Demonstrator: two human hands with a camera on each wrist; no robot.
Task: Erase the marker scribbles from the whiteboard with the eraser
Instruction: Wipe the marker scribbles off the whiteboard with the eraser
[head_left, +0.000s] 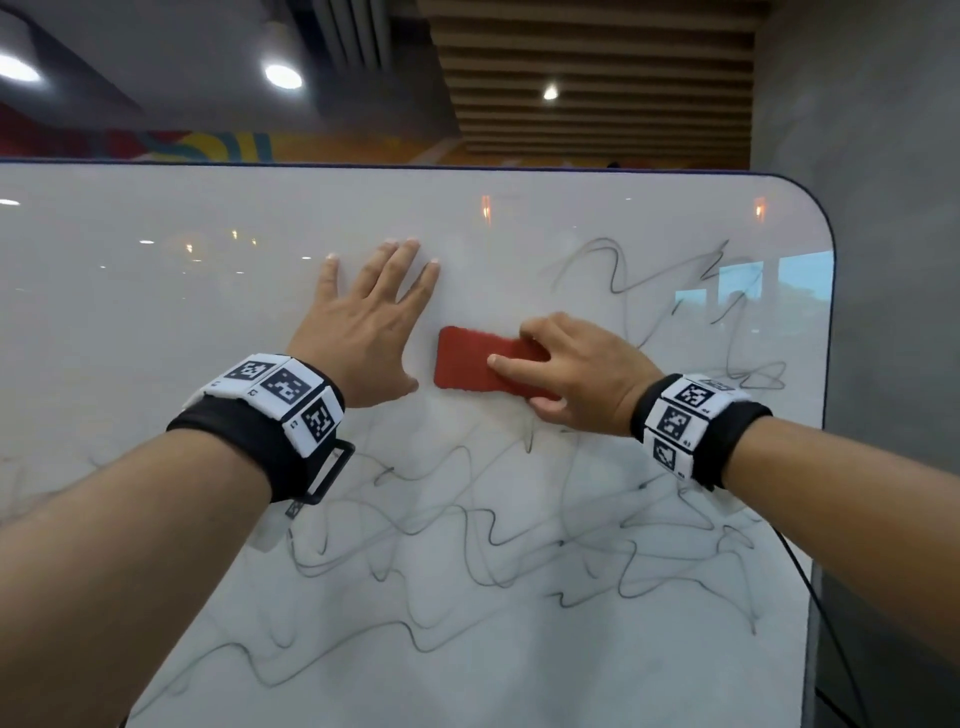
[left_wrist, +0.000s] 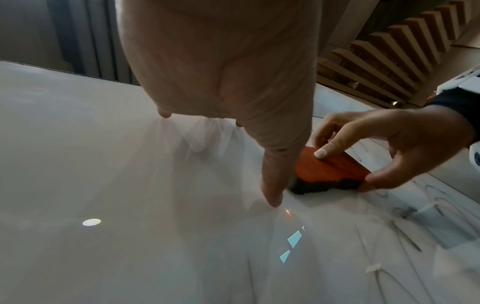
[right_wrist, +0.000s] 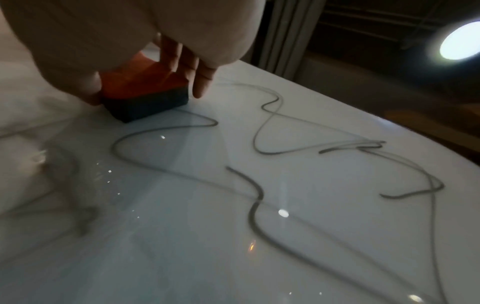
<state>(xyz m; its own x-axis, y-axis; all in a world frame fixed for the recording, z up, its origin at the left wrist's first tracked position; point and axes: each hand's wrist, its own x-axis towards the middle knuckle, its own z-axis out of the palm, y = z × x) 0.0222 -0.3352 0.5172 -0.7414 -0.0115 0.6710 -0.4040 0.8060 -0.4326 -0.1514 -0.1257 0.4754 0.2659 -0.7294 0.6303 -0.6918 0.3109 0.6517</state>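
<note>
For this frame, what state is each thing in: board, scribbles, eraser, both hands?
whiteboard: upright, upper left clean
scribbles: remain below and right
eraser: felt pressed on board
right hand: grips eraser
left hand: flat on board, fingers spread

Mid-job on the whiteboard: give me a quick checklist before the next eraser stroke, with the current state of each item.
1. Grip: right hand pinches the red eraser by its edges: ok.
2. Dark felt side of the eraser against the whiteboard: ok, per both wrist views.
3. Left hand flat on the board, bracing: ok.
4. Path clear: left thumb sits close beside the eraser's left end, so a leftward stroke is not ok.
5. Marker scribbles remain below and to the right: board not yet clean.
6. Pressure on the board: cannot tell.
</note>
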